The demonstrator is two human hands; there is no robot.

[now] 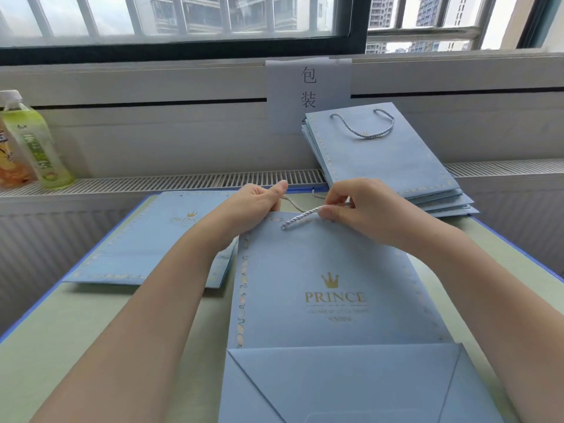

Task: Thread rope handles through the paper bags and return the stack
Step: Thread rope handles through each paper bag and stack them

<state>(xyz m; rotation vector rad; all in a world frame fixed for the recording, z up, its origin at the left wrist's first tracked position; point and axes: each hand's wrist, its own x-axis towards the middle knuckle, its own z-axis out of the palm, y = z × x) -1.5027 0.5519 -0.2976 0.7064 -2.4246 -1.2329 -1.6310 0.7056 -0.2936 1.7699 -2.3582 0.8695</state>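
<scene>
The bag is lying flat on the table before the person, mouth away from them, and a rope is passing into a hole near its top edge. The right hand is pinching the rope's free length, while the left hand is gripping the bag's top edge, fingers curled. Judging from this, the rope should be drawn through steadily with the edge held firm, so the paper does not tear. The finished stack is leaning behind, the unthreaded bags lying at left.

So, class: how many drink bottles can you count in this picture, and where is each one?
2. A green bottle stands on the ledge at far left; an orange bottle sits just left of it, cut off by the frame edge.
</scene>
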